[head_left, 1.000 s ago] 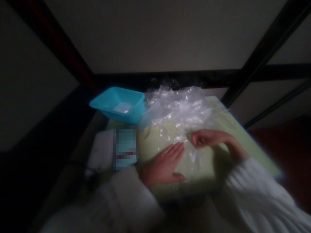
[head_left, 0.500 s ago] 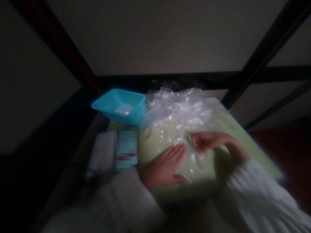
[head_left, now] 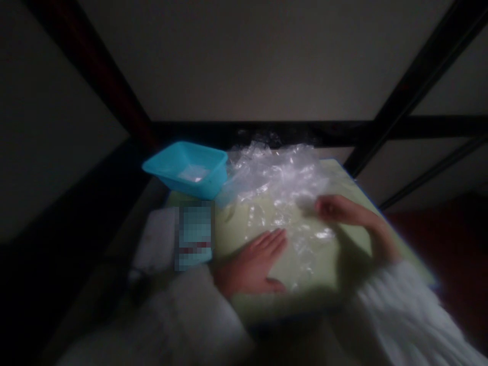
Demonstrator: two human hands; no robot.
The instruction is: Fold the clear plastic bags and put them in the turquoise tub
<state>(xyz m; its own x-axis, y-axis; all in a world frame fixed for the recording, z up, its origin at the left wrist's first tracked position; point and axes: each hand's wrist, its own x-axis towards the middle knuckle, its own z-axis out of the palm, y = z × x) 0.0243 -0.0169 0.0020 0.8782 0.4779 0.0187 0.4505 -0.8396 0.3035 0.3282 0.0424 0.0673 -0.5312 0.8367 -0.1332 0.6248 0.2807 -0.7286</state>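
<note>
Pressing flat on the worktop, our left hand point(head_left: 251, 262) lies at lower centre of the frame. Its fingers point(head_left: 272, 240) are stretched out and closed together. They grip nothing. The palm rests on a piece of clear film point(head_left: 305, 244) spread over the green mat point(head_left: 236, 223). We judge that this flat hold pins the film so that it does not slide.

Our right hand point(head_left: 335, 209) sits right of centre, at the far edge of that same film. Its fingers are curled inward. Blur prevents us telling whether they are closed on the film or only touching it.

Behind both hands, at centre frame, a loose heap of crumpled clear film point(head_left: 274, 173) covers the far part of the mat, probably kept within reach of either hand.

Count of items:
- hands: two
- green mat: one
- flat film under the hands: one, as far as we can tell
- heap of film: one, pieces not countable
- blue tub point(head_left: 186, 168): one, left of the heap, touching it or just beside it
</note>
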